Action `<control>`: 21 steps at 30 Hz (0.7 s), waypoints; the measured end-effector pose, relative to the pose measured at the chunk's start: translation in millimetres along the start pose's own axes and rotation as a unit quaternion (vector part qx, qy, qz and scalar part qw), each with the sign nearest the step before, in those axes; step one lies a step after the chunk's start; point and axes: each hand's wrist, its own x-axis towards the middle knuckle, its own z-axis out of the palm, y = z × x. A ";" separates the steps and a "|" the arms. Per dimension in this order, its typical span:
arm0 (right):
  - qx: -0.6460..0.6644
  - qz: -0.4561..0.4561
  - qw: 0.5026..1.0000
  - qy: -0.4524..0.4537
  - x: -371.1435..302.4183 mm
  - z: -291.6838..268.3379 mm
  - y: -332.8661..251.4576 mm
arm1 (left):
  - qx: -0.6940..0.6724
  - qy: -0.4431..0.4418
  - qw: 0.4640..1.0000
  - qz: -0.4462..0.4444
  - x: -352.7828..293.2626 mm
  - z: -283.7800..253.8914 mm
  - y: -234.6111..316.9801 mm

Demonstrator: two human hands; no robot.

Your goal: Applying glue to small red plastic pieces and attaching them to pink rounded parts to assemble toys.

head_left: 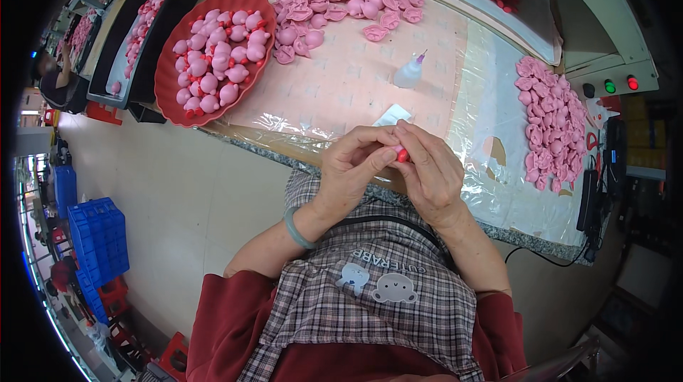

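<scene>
Person seen from above: checked grey-and-pink apron (370,304) with two cartoon animal faces printed on its bib, dark red sleeves (228,318), and a pale green bangle (297,229) on the left wrist.

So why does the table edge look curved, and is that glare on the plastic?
Head view: the fisheye lens bends the table edge, and the picture's corners are black. Overhead light glints off the clear plastic sheet. The left hand and right hand at the centre stay sharp; the far left rim looks smeared.
</scene>
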 end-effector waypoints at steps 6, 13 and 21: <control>0.005 0.019 1.000 -0.010 -2.6 3.2 0.7 | 0.014 0.023 1.000 -0.009 -1.1 0.9 -2.7; 0.015 0.025 1.000 -0.011 -2.3 5.3 3.3 | 0.014 0.027 0.999 -0.011 1.5 1.2 -4.0; 0.017 0.027 0.999 -0.010 -4.2 7.2 5.8 | 0.017 0.028 0.999 -0.018 2.4 1.4 -4.1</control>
